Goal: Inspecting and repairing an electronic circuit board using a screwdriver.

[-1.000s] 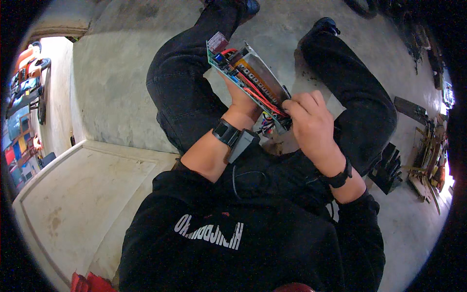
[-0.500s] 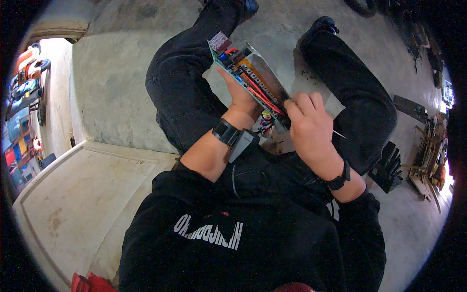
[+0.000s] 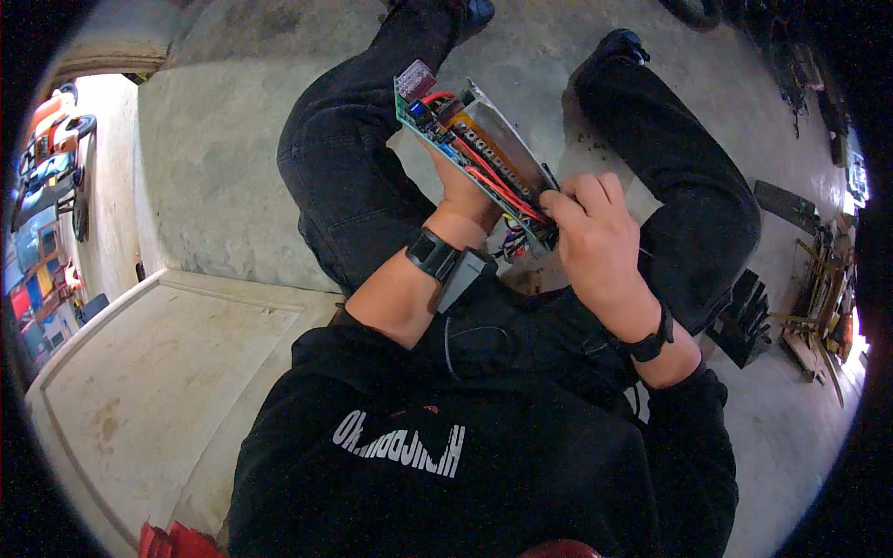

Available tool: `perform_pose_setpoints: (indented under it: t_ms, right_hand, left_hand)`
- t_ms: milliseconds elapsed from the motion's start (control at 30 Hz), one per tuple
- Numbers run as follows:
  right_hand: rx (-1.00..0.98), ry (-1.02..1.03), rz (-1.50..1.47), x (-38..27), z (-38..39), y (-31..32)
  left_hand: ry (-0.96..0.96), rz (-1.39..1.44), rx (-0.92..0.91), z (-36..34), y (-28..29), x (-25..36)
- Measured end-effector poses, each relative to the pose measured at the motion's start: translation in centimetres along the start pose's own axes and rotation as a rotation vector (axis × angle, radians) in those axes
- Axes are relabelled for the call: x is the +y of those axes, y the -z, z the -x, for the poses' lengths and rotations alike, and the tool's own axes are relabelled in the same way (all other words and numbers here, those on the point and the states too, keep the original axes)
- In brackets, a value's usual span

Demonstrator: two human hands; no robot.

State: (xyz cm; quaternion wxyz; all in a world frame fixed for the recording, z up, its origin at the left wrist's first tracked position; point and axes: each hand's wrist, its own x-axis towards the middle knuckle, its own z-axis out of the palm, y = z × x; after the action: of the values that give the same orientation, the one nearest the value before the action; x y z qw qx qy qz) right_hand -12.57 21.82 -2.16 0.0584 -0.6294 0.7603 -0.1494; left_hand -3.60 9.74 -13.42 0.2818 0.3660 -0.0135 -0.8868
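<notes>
A circuit board assembly (image 3: pixel 484 153) is tilted in front of me, with red wires, small components, an amber strip and a metal plate along its far right side. My left hand (image 3: pixel 459 186) supports it from beneath, closed around its back, most of the fingers hidden. At its near right end, my right hand (image 3: pixel 595 219) has its fingers bent in a pinch against the metal plate's edge. Beside that hand a thin rod (image 3: pixel 647 254) pokes out, apparently held in the palm; its other end is hidden. Coloured wires (image 3: pixel 512 237) hang below the board.
My legs (image 3: pixel 339 139) are spread on a concrete floor (image 3: pixel 223 167). A pale stained panel (image 3: pixel 177 372) lies at left. Dark finned pieces (image 3: pixel 739 321) and wooden scraps (image 3: pixel 814 307) sit at right. Red material (image 3: pixel 177 539) shows at lower left.
The board assembly has tipped slightly, showing more of its inside, and shifted a little left. My right hand has turned slightly; less of the thin rod shows.
</notes>
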Motion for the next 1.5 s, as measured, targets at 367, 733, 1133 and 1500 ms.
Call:
perform_pose_setpoints:
  t_ms: [367,733,1133,1500]
  right_hand:
    - [-0.043,-0.013,0.158,-1.3,-0.2,0.2]
    - [-0.046,0.009,0.041,-0.4,-0.3,0.3]
    - [0.012,-0.03,0.074,-0.6,0.1,0.2]
    - [0.004,0.06,-0.148,1.3,0.3,2.4]
  left_hand:
    - [-0.029,0.066,-0.066,-0.4,0.2,0.0]
    - [-0.005,0.057,-0.107,-0.3,0.0,0.1]
    - [-0.024,0.001,0.001,0.4,-0.6,-0.1]
    - [-0.041,-0.183,0.026,0.5,-1.1,-0.7]
